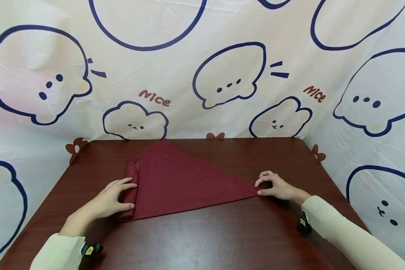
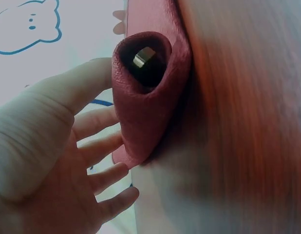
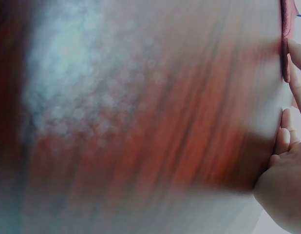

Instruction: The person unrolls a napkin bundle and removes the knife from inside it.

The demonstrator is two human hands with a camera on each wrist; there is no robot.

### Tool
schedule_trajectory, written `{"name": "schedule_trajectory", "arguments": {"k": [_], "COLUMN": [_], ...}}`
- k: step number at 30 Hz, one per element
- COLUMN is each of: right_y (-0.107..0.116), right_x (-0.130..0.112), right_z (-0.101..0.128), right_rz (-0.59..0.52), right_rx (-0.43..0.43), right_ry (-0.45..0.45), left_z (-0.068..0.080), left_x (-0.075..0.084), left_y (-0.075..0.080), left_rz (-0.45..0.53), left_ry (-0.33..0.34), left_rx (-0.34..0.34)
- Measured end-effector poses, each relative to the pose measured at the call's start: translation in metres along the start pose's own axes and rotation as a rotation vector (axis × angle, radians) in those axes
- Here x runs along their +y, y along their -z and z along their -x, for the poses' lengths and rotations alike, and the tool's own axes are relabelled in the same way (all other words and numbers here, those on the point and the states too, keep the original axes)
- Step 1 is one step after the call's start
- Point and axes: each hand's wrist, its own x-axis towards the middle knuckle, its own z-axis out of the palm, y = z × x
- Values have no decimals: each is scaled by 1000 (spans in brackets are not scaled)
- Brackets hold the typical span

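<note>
A burgundy cloth [image 1: 185, 180] lies spread in a roughly triangular shape, its left side rolled up. My left hand [image 1: 104, 200] rests on that roll [image 1: 131, 191], thumb and fingers spread apart along it. In the left wrist view, the roll's open end [image 2: 145, 105] shows a dark hollow with a small shiny gold-coloured thing [image 2: 143, 57] inside, whose kind is unclear. At the far right tip of the cloth, my right hand [image 1: 278, 188] pinches the corner between thumb and finger. The right wrist view catches only part of this hand [image 3: 287, 187] beside the cloth's edge [image 3: 286, 58].
The cloth lies on a dark reddish-brown wooden table [image 1: 202, 243]. Behind and beside it hangs a pale curtain [image 1: 182, 75] printed with cartoon outlines. A small black device [image 1: 92, 250] is strapped at the left wrist, another device [image 1: 304, 225] at the right.
</note>
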Motion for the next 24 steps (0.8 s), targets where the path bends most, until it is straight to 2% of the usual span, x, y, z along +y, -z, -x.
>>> {"name": "schedule_trajectory", "arguments": {"k": [10,17,24], "right_y": [0,0,1], "right_x": [-1,1,-2], "right_z": [0,-1,0], "right_rz": [-9,-13,-25], "right_rx": [-10,-17,-26], "right_ry": [-13,-26,-47], "left_z": [8,8,7], "left_x": [-16,-24,-27], "left_y": [4,5,6], "left_rz": [42,74,103], "left_ry": [17,-19,-19], "left_rx": [-4,1,-21]}}
